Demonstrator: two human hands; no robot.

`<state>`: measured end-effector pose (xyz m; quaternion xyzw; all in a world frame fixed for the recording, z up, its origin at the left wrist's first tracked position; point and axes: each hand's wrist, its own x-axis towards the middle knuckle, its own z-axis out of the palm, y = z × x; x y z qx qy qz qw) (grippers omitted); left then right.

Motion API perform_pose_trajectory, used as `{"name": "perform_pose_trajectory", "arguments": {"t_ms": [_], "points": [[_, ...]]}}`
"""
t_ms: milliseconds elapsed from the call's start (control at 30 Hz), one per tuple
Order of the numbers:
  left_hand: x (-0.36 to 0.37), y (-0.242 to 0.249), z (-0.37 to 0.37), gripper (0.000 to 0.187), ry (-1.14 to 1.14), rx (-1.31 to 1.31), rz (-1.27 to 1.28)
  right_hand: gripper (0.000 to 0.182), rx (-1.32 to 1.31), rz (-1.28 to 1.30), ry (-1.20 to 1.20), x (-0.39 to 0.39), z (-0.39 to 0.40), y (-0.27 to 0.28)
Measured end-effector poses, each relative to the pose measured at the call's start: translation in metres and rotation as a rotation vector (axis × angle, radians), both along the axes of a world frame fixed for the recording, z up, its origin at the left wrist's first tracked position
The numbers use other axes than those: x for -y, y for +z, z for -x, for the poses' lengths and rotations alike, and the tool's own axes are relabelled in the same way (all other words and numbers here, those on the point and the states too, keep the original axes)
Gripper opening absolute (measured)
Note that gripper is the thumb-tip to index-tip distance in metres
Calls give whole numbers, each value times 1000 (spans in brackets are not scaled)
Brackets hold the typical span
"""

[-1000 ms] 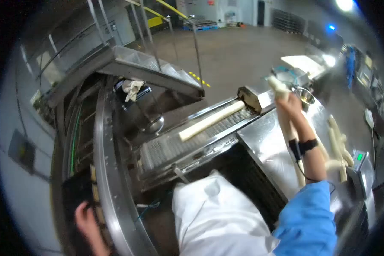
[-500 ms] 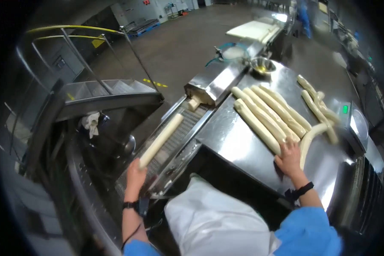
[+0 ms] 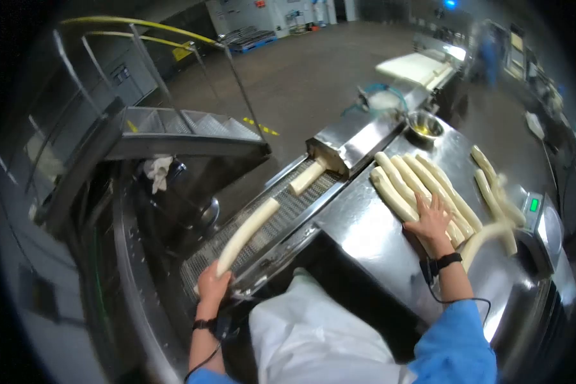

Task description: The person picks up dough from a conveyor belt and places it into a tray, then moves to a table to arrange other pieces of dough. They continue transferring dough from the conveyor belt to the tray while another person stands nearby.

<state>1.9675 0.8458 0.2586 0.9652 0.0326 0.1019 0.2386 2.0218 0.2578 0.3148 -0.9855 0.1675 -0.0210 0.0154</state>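
On the mesh conveyor belt [image 3: 281, 198] lies a pale dough rope [image 3: 248, 232], slightly bent. My left hand [image 3: 212, 285] is closed around its near end. Behind it, a second dough piece [image 3: 308, 178] sticks out of the metal housing [image 3: 355, 137]. Over on the steel table, my right hand [image 3: 431, 221] rests with fingers spread on a row of several dough ropes [image 3: 422, 179], holding none of them singly. More dough ropes [image 3: 483, 185] lie loosely to the right of the row, one curving close to my right wrist.
A metal bowl [image 3: 425, 128] with something yellow stands at the table's far corner. A scale [image 3: 539, 217] with a green display is at the right edge. Metal stairs [image 3: 192, 125] with a yellow handrail rise on the left. A blurred person in blue [image 3: 488, 54] is far back.
The second dough piece has come farther out of the housing. The rope at my left hand has shifted nearer and bent. My right hand has moved farther up the row, fingers wider apart.
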Motion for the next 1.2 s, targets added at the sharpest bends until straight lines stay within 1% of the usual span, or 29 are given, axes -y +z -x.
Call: {"name": "perform_pose_trajectory", "arguments": {"t_ms": [33,100,133,167,233,300,367,433,467,533,567,633,667,700,733,767,800,833,867,900,933,967,1000,1033,1067,1100,1133,1167,1200], "points": [[3,0,6,48,23,-1,7,103,-1,7,23,-5,-3,4],[9,0,13,49,-82,167,-99,101,-86,-64,-59,-14,-8,13],[10,7,19,50,-67,109,-105,99,-70,-67,7,-7,-8,4],[5,7,25,50,-51,115,-94,99,-65,-54,22,-8,-2,1],[-11,5,34,51,-96,146,-99,95,-44,-95,131,-10,16,-4],[-24,9,44,49,-72,134,-85,91,56,-74,229,-10,39,-18],[-42,4,59,48,38,54,-138,89,155,-65,318,-18,63,-17],[-51,6,76,47,87,82,-155,86,138,-3,292,-23,86,-9],[-57,5,83,49,141,76,-122,86,141,-1,300,-24,94,-7],[-61,3,93,51,206,67,-85,81,227,-72,171,-21,105,-6],[-63,1,96,51,238,39,-103,81,226,-71,182,-19,106,-9],[-62,1,102,51,277,10,-126,75,228,-22,6,-18,105,-17],[-55,1,101,49,335,22,-65,66,280,-5,3,-21,106,-21],[-48,0,100,47,391,36,0,66,284,-6,7,-22,107,-29],[-44,-6,96,44,415,-32,365,62,403,-85,132,-23,109,-41],[-44,-25,94,41,350,-83,682,58,519,-165,258,-25,108,-49],[-18,-1,94,37,328,-226,870,55,554,-199,375,-36,105,-51],[13,23,92,34,238,-296,996,55,512,-293,430,-58,103,-44],[32,27,86,36,115,-362,1027,55,468,-388,484,-85,100,-35],[59,44,82,40,-12,-394,1049,56,399,-504,536,-108,98,-31],[82,61,74,41,-177,-448,1007,56,331,-617,586,-132,95,-23],[104,83,65,45,-362,-429,864,59,243,-788,619,-158,92,-5],[124,86,56,48,-425,-478,940,64,224,-931,720,-178,88,6],[143,102,50,47,-510,-520,1101,65,274,-906,774,-192,83,4],[159,125,43,49,-603,-533,1162,64,249,-1040,745,-199,78,2],[168,141,32,51,-707,-628,1218,63,222,-1176,712,-204,74,2],[176,148,22,52,-811,-628,1334,52,224,-1324,598,-208,75,8],[183,153,14,54,-917,-628,1449,52,225,-1324,597,-202,74,10],[190,159,7,54,-919,-630,1449,45,231,-1358,517,-191,72,10]]}}
